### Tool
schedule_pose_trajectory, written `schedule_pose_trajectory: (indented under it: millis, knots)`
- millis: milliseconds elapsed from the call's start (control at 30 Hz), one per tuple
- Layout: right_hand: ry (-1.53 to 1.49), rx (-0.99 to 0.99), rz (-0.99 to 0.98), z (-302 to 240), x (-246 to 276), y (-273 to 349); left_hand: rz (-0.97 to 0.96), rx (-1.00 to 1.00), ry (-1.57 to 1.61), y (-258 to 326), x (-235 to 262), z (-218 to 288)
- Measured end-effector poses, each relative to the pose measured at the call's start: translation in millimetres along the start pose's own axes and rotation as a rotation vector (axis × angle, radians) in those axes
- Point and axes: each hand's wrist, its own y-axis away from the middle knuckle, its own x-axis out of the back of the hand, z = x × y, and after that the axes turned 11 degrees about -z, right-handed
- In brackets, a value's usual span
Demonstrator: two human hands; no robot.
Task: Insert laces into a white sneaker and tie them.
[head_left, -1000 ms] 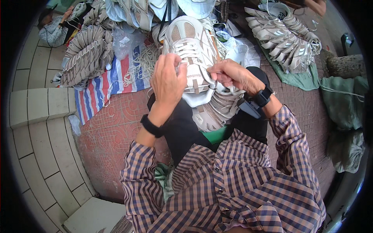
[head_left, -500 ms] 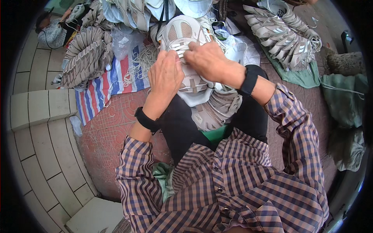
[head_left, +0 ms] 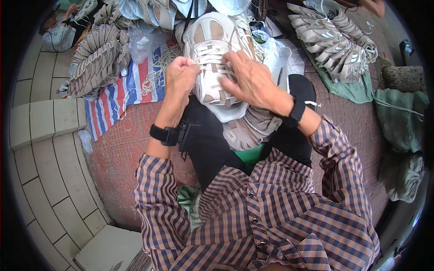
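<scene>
A white and beige sneaker upper lies over my lap with its toe pointing away. White shoelace crosses its front in several rows. At the upper's left edge my left hand is closed in a pinch, a lace end running from the fingertips to the eyelets. Over the right edge is my right hand, its thumb spread from the bent fingers, the fingertips by the right eyelet row. No lace shows in it. More stacked uppers sit beneath, between my knees.
Fanned stacks of uppers lie at the left and right. Loose laces rest on a striped sheet. Green sacks stand at the far right. Another person is at the upper left.
My left hand has moved left, off the laces to the upper's edge. My right hand has shifted right and down, its thumb opening away from the fingers. The crossed laces now show.
</scene>
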Motion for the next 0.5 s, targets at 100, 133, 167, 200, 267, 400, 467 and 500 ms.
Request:
schedule_pose_trajectory:
  millis: [100,133,167,200,267,400,467,500]
  knots:
    - [0.039,0.01,0.078,2,5,17,-0.051,0.06,0.091,-1,3,-2]
    - [0.034,0.022,0.103,1,8,18,-0.096,0.074,0.17,0,6,-2]
    - [0.032,0.025,0.107,-1,9,18,-0.141,0.087,0.249,-1,9,-2]
    - [0.055,-0.01,0.088,-3,9,18,-0.139,0.084,0.245,0,8,-3]
    - [0.082,-0.057,0.063,-2,8,20,0.095,0.024,-0.341,6,-6,3]
    - [0.163,0.021,0.071,4,11,24,-0.003,-0.009,-0.291,3,18,-10]
    - [0.181,0.021,0.066,8,12,18,-0.045,0.046,-0.254,38,33,-5]
    - [0.175,-0.011,0.067,18,14,23,-0.14,0.103,-0.191,40,28,-13]
